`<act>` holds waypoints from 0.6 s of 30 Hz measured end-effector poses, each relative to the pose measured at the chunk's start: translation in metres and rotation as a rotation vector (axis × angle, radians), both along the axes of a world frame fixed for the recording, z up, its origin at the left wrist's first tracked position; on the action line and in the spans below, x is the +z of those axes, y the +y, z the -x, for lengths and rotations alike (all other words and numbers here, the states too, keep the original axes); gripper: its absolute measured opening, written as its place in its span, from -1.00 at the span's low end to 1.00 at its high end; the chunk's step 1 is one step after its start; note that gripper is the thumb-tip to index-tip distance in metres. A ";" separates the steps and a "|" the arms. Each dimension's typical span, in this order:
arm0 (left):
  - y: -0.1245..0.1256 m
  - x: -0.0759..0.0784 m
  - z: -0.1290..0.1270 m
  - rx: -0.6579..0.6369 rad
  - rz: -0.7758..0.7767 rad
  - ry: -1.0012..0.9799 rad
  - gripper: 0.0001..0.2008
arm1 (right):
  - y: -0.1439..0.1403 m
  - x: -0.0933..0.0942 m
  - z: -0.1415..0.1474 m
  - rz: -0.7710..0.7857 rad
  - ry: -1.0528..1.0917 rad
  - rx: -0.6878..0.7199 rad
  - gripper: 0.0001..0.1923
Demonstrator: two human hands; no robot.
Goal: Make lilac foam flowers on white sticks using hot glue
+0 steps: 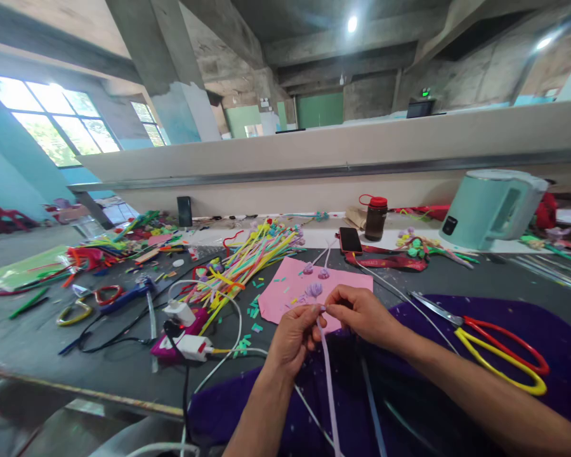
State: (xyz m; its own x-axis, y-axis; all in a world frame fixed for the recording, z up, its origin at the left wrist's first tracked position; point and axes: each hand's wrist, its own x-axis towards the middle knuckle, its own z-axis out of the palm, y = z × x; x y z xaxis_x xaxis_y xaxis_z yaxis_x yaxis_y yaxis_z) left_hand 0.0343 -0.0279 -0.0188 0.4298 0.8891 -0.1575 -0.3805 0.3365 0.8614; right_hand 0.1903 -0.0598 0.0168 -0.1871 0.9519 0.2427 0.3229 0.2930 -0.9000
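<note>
A lilac pipe cleaner flower [315,289] stands upright between my hands, its long pale stem [330,387] hanging down toward my lap. My left hand [295,335] is closed around the stem just below the fluffy head. My right hand [359,312] pinches at the same spot, its thumb and fingertip meeting my left fingertips; the exact bit gripped there is mostly hidden. Behind them lies a pink sheet [278,293], which carries two more small lilac flower heads [323,273] with stems and several small paper bits.
To the right, scissors [499,346] with red and yellow handles lie on dark purple cloth [559,330]. Left are a power strip [178,343] with white cables and a pile of coloured pipe cleaners [247,260]. Behind are a phone [350,240], a bottle [375,219] and a green kettle [485,209].
</note>
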 end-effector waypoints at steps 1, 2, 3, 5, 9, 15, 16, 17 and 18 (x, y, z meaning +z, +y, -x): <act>0.000 0.000 0.000 0.008 -0.007 0.003 -0.76 | -0.001 0.000 0.001 -0.020 -0.012 -0.003 -0.87; -0.001 0.000 -0.001 0.016 -0.014 0.006 -0.76 | -0.001 0.000 0.002 -0.048 -0.034 -0.006 -0.87; -0.001 0.000 -0.001 0.023 -0.020 0.009 -0.76 | -0.002 0.001 0.002 -0.086 -0.062 -0.015 -0.87; -0.002 0.001 -0.002 0.033 -0.032 0.010 -0.75 | -0.003 0.002 0.004 -0.173 -0.128 -0.046 -0.88; -0.004 0.003 -0.003 0.046 -0.063 0.036 -0.76 | -0.003 0.002 0.004 -0.272 -0.190 -0.084 -0.89; -0.006 0.003 -0.004 0.094 -0.127 0.114 -0.78 | 0.000 -0.007 0.005 -0.131 -0.117 -0.086 -0.91; -0.007 0.003 -0.004 0.101 -0.132 0.119 -0.78 | 0.001 -0.009 0.006 -0.100 -0.095 -0.080 -0.91; -0.007 0.002 -0.004 0.106 -0.138 0.126 -0.78 | 0.001 -0.010 0.006 -0.073 -0.077 -0.076 -0.90; -0.007 0.002 -0.004 0.110 -0.146 0.136 -0.77 | 0.002 -0.011 0.006 -0.054 -0.065 -0.073 -0.90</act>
State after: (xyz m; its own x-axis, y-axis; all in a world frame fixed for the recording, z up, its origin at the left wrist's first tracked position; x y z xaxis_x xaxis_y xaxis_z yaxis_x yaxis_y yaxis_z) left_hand 0.0388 -0.0347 -0.0167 0.3125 0.9471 -0.0733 -0.2855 0.1672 0.9437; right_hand 0.1840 -0.0582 0.0058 -0.1347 0.9495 0.2834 0.4020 0.3138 -0.8602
